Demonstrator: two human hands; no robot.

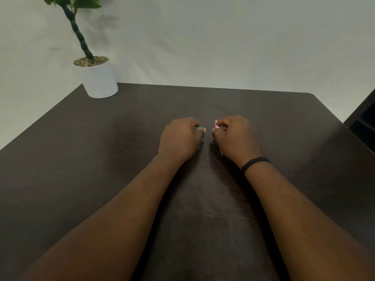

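Near the middle of the dark wooden table (pixel 81 159) two bare hands rest close together, knuckles up, with a narrow gap between them; the forearms come in from the bottom edge of the view. The left hand (pixel 179 138) has its fingers curled and it pinches a small green object (pixel 199 128) between the thumb and the forefinger; only a thin piece of it shows at the fingertips, and a little more green shows under the hand, near the table. The right hand (pixel 235 136) is curled in the same way and it grips a small pink object (pixel 216 124); one end of it stands out above the thumb, and a bit of pink shows also below the palm. Both objects are mostly hidden by the fingers, so what they are cannot be told; they are near each other but apart. A black wristband (pixel 254 162) sits on the right wrist. At the far left corner of the table stands a white pot (pixel 99 80) with pebbles on top and a plant with a dark stem; behind the table hangs a pale wall (pixel 223 37).
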